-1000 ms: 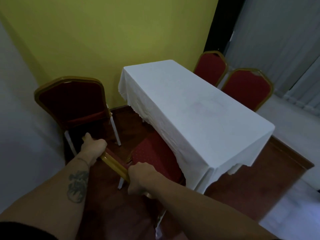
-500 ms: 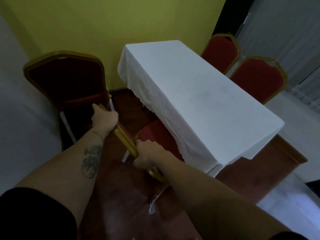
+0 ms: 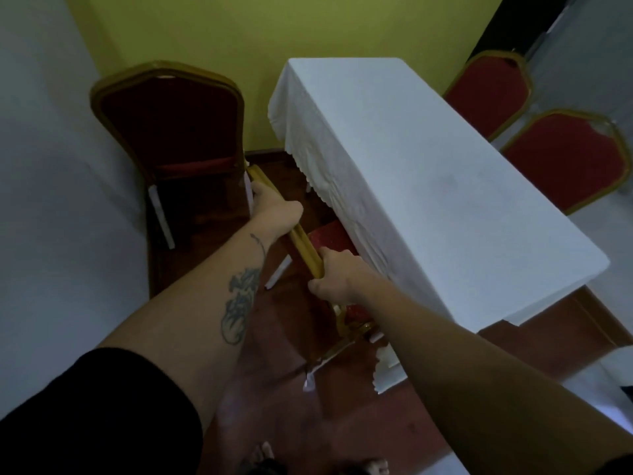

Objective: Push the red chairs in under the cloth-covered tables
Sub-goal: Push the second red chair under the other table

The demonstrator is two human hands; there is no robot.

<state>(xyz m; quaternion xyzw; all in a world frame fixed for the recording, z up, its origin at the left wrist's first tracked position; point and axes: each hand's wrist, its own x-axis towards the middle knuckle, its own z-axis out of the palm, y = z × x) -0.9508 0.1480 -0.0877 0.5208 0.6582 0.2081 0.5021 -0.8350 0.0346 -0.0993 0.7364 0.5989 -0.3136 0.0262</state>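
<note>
Both hands clasp the gold top rail of a red banquet chair at the frame's centre. The left hand is wrapped around the rail toward 11 o'clock, near its far end; the right hand is closed on the rail toward 5 o'clock of the left one. Only a sliver of the chair's red seat shows, at the hem of the white tablecloth, which hangs over the long table running from 12 toward 4 o'clock. One white-tipped chair leg sticks out at 6 o'clock over the red-brown floor.

A second red chair stands at 10 o'clock against the yellow-green wall, apart from the table. Two more red chair backs rise beyond the table's far side at 2 o'clock.
</note>
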